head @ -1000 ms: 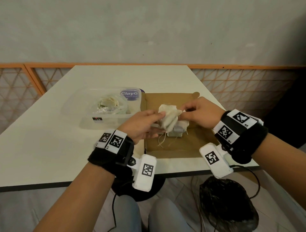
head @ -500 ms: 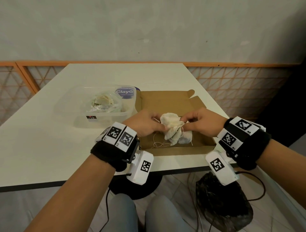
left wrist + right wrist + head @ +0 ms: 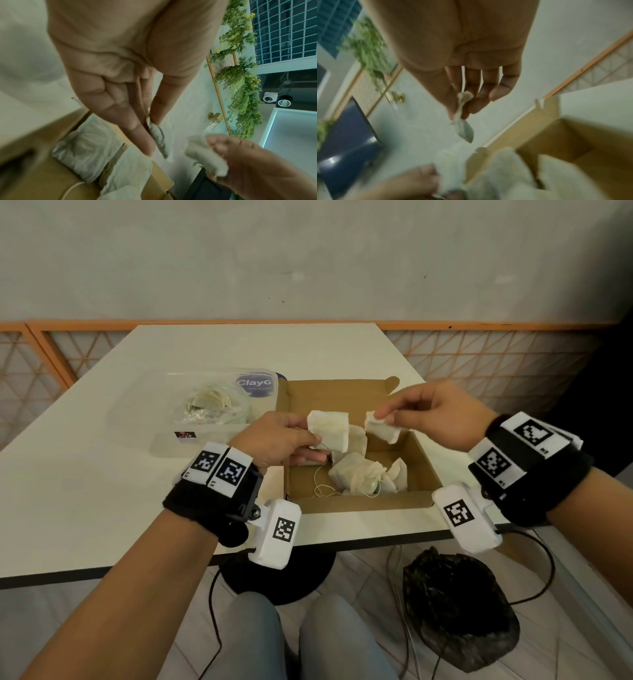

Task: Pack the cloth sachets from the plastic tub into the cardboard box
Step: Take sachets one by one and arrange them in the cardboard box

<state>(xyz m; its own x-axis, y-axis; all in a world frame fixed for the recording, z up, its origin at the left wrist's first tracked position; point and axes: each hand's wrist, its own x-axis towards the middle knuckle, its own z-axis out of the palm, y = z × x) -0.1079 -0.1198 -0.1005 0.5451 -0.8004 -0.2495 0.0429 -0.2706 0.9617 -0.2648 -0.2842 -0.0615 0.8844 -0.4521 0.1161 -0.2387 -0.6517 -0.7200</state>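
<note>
Above the open brown cardboard box (image 3: 356,503) on the white table (image 3: 102,494), the left hand (image 3: 281,440) pinches a flat cream cloth sachet (image 3: 329,429) in its fingers. The right hand (image 3: 442,414) pinches a second, smaller cream sachet (image 3: 383,429). More sachets (image 3: 359,477) lie inside the box, others in the clear plastic tub (image 3: 191,436) beside it.

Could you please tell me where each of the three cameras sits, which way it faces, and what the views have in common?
Head: worn on the head, facing forward and down at the table; both forearms, left hand, right hand and knees show.
Left wrist: looks along the left palm to its grip on a sachet; the right hand shows too.
Right wrist: looks along the right palm to its pinched sachet.
Shared: all three show the cardboard box.
</note>
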